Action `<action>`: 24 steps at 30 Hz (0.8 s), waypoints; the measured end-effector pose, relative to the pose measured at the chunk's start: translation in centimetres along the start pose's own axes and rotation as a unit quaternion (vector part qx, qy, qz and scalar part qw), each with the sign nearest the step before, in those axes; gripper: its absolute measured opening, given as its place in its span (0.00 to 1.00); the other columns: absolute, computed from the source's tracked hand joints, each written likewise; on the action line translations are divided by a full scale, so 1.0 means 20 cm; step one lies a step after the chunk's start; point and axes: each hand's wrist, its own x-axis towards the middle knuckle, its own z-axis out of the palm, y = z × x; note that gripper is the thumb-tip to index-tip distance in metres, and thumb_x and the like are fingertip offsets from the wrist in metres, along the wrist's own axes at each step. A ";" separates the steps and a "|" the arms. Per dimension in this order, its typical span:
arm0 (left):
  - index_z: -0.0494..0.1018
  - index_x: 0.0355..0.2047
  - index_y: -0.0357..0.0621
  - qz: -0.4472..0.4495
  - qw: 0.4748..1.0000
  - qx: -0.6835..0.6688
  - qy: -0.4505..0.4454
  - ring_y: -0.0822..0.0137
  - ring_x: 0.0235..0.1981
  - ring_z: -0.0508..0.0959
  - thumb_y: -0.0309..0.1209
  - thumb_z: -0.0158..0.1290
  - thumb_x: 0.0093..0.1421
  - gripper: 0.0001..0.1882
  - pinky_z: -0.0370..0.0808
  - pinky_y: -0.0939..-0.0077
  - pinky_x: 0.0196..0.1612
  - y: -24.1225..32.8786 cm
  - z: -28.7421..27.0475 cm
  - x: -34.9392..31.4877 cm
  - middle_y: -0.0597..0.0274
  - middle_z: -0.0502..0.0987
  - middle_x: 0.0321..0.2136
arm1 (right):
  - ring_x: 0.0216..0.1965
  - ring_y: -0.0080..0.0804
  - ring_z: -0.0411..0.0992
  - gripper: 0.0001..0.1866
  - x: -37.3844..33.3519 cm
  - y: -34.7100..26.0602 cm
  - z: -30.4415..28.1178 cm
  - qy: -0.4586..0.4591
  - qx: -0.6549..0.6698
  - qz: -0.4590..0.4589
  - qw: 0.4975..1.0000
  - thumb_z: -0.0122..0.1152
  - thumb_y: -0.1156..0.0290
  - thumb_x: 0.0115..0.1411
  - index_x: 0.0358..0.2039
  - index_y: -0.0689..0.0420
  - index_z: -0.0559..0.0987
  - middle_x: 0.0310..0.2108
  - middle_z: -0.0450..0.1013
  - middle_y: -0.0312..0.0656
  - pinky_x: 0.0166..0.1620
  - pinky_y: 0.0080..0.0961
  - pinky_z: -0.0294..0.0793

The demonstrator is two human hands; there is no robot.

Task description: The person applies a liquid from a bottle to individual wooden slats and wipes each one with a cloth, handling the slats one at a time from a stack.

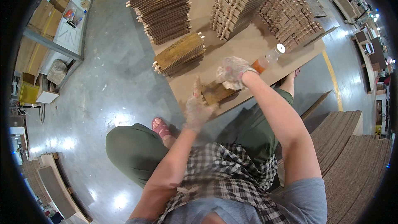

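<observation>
A brown wooden board (219, 93) lies on the cardboard-coloured work surface in front of me. At its left end is my left hand (199, 110) in a stained pale glove, its fingers apart and one pointing away from me. My right hand (235, 71), gloved as well, is closed over the board's far right part. Something pale and bunched shows under the fingers, too unclear to name. Just right of that hand, a clear bottle (268, 59) with a white cap and orange-red liquid lies or leans, partly behind my wrist.
A short stack of boards with pegged ends (180, 54) stands just beyond my left hand, a taller stack (161, 10) behind it. More pegged stacks (240, 4) fill the far right. Large brown sheets (340, 153) are piled at my right, and a shelf rack (54, 43) stands far left.
</observation>
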 end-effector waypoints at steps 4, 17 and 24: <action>0.44 0.73 0.43 -0.041 0.996 -0.074 -0.035 0.45 0.43 0.81 0.32 0.70 0.43 0.61 0.79 0.58 0.45 -0.02 0.03 -0.01 0.48 0.80 0.45 | 0.37 0.49 0.81 0.18 0.07 0.06 0.15 0.073 -0.043 -0.034 0.996 0.66 0.56 0.49 0.33 0.57 0.86 0.33 0.81 0.51 0.40 0.43 0.80; 0.47 0.72 0.41 -0.004 0.998 -0.069 -0.013 0.47 0.46 0.81 0.36 0.69 0.47 0.57 0.78 0.59 0.49 -0.02 0.01 -0.01 0.44 0.78 0.48 | 0.61 0.43 0.68 0.22 -0.20 -0.13 0.68 0.364 0.237 -0.253 0.864 0.59 0.62 0.57 0.52 0.54 0.75 0.57 0.73 0.46 0.64 0.38 0.64; 0.44 0.72 0.40 -0.053 0.987 -0.151 -0.033 0.52 0.44 0.82 0.40 0.71 0.47 0.60 0.79 0.63 0.48 0.05 0.00 0.01 0.47 0.79 0.45 | 0.58 0.40 0.65 0.28 -0.18 0.56 0.59 0.375 -0.328 0.023 0.867 0.50 0.60 0.64 0.62 0.59 0.67 0.56 0.67 0.43 0.61 0.37 0.66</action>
